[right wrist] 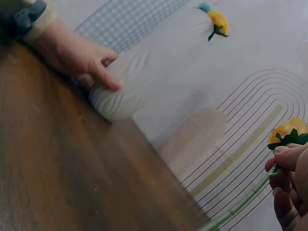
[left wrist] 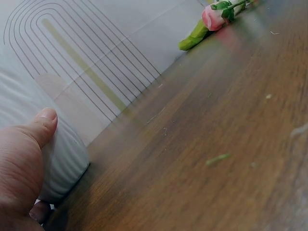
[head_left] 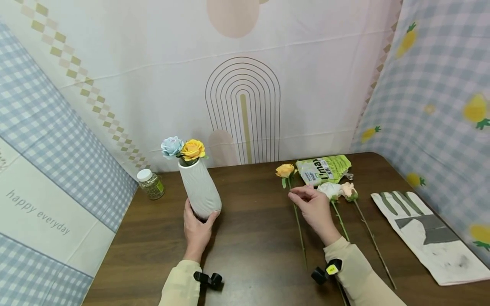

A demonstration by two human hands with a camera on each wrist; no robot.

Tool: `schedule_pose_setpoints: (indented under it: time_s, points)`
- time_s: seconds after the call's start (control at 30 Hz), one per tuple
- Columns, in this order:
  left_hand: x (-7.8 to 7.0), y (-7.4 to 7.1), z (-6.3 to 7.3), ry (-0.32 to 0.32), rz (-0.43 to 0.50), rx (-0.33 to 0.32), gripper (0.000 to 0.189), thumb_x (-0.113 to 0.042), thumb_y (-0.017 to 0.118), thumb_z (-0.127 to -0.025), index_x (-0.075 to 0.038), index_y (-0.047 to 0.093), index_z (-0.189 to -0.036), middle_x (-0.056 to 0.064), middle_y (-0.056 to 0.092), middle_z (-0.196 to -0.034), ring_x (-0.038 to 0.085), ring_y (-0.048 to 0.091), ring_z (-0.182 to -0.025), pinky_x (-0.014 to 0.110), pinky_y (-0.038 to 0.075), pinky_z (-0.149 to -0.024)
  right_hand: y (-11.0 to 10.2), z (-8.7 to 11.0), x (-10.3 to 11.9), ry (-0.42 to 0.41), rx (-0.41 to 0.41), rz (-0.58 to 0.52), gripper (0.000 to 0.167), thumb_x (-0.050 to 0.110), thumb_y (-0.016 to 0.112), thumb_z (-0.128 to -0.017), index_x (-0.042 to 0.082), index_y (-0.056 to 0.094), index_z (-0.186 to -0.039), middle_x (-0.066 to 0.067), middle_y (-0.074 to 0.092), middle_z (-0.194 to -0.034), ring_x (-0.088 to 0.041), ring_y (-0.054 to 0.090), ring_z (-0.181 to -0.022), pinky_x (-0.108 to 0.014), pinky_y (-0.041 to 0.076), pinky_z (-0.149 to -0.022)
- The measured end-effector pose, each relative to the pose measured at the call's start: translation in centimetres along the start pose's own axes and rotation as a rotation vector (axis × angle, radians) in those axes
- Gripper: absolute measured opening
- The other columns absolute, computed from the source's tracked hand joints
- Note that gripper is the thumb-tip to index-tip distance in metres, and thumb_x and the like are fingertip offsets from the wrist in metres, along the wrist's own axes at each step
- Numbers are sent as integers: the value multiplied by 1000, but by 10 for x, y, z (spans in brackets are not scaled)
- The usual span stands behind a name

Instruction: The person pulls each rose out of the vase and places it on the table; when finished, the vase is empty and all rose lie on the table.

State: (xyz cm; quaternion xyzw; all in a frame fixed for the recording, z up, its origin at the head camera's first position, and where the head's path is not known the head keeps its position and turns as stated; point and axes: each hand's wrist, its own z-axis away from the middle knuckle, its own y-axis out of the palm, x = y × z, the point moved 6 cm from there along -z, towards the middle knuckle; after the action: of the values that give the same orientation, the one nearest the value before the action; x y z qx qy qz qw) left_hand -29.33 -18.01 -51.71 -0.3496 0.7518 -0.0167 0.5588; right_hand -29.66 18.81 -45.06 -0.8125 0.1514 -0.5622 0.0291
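My left hand (head_left: 197, 231) grips the lower part of a white ribbed vase (head_left: 199, 187), thumb on one side and fingers on the other. The vase leans a little, and out of its mouth stand a light blue rose (head_left: 172, 146) and a yellow rose (head_left: 193, 150). With thumb and fingers, my right hand (head_left: 314, 210) pinches the green stem of an orange-yellow rose (head_left: 285, 170) just below its bloom. In the right wrist view that stem (right wrist: 240, 202) slants down from the fingers. Beside the right hand lie a white rose (head_left: 330, 190) and a pale pink rose (head_left: 349, 191).
A lidded jar (head_left: 151, 185) stands at the table's back left. Behind the roses lies a green-and-white packet (head_left: 324, 170). White and grey gloves (head_left: 428, 238) lie at the right. Patterned cloth hangs along the back and both sides. Small scraps (left wrist: 219, 159) dot the wooden tabletop (head_left: 256, 238).
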Motion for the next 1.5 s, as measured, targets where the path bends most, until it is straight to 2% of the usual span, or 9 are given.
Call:
schedule_pose_setpoints:
  time_s: [0.13, 0.23, 0.3, 0.37, 0.53, 0.77, 1.2, 1.5]
  points:
    - [0, 0, 0, 7, -1, -6, 98, -38, 83, -74, -14, 27, -150, 15, 39, -144, 32, 37, -132, 49, 31, -104, 4, -1, -9, -7, 60, 144, 16, 18, 74, -86, 8, 76, -97, -4, 72, -90, -14, 63, -80, -26, 50, -65]
    - [1, 0, 0, 11, 2, -11, 97, -37, 83, -74, -14, 27, -150, 15, 40, -144, 32, 38, -132, 48, 31, -104, 6, -2, -15, -18, 119, 255, 14, 13, 73, -86, 8, 77, -98, -4, 73, -95, -20, 64, -93, -35, 51, -75]
    - [2, 0, -1, 11, 3, -13, 97, -37, 84, -74, -14, 28, -150, 15, 40, -144, 32, 38, -132, 48, 31, -104, 8, -1, -19, -9, 159, 307, 14, 12, 73, -85, 8, 77, -98, -5, 73, -97, -23, 64, -98, -40, 50, -78]
    - [2, 0, 0, 11, 4, -13, 97, -36, 84, -74, -14, 28, -150, 15, 39, -145, 32, 38, -132, 48, 31, -104, 9, -1, -24, 25, 196, 338, 15, 12, 74, -85, 7, 77, -99, -6, 73, -98, -23, 64, -96, -39, 49, -77]
    - [1, 0, 0, 13, 6, -13, 97, -35, 84, -74, -14, 28, -149, 15, 39, -144, 32, 37, -132, 48, 30, -104, 10, -1, -37, 110, 278, 357, 16, 14, 73, -86, 7, 77, -100, -4, 72, -96, -16, 61, -83, -32, 47, -66]
    - [-1, 0, 0, 15, 7, -17, 97, -34, 84, -73, -14, 28, -149, 15, 40, -144, 32, 37, -132, 48, 31, -104, 9, 1, -46, 181, 365, 371, 14, 13, 73, -86, 9, 77, -98, -3, 72, -93, -13, 62, -81, -30, 48, -65]
    - [-1, -1, 1, 24, 14, -22, 96, -33, 84, -73, -13, 29, -149, 15, 40, -144, 32, 38, -131, 48, 31, -104, 10, 2, -58, 200, 414, 429, 11, 13, 73, -85, 10, 78, -95, 3, 71, -79, -10, 58, -70, -30, 46, -63]
    - [-1, 0, 1, 24, 19, -18, 97, -34, 84, -73, -13, 28, -149, 15, 40, -144, 32, 38, -131, 48, 31, -104, 10, 3, -59, 221, 406, 436, 9, 11, 74, -84, 10, 78, -92, 4, 69, -73, -9, 58, -63, -29, 46, -60]
